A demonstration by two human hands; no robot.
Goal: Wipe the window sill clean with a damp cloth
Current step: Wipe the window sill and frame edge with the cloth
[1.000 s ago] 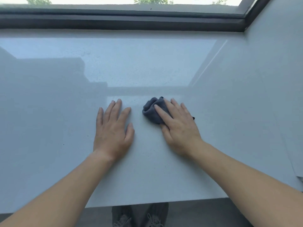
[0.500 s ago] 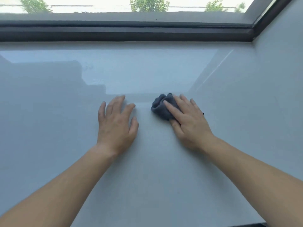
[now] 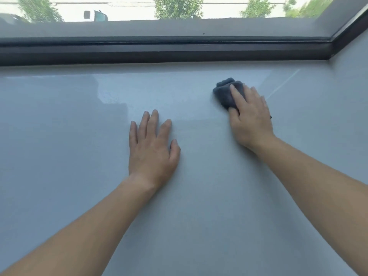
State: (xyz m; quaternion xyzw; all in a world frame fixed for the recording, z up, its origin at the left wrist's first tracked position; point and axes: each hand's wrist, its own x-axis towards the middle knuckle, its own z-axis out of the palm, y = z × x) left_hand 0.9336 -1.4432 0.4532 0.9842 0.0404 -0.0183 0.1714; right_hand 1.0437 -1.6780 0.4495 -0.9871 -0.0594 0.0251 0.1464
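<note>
**Cloth under my right hand, far right of the sill**

My left hand point(image 3: 153, 144) lies flat on the pale window sill point(image 3: 79, 176), fingers spread, holding nothing. Farther right, my right hand point(image 3: 251, 118) presses straight fingers onto the bunched grey cloth point(image 3: 224, 92). Beyond runs the dark window frame point(image 3: 159, 53). Outside stand trees point(image 3: 178, 6) and a white vehicle point(image 3: 95, 15).

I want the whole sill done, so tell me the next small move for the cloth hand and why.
Probably slide the right hand and cloth forward to the frame, then sideways along it. The cloth lies apart from the frame, with a bare strip of sill between them. The left hand rests flat on the sill, out of that path.
</note>
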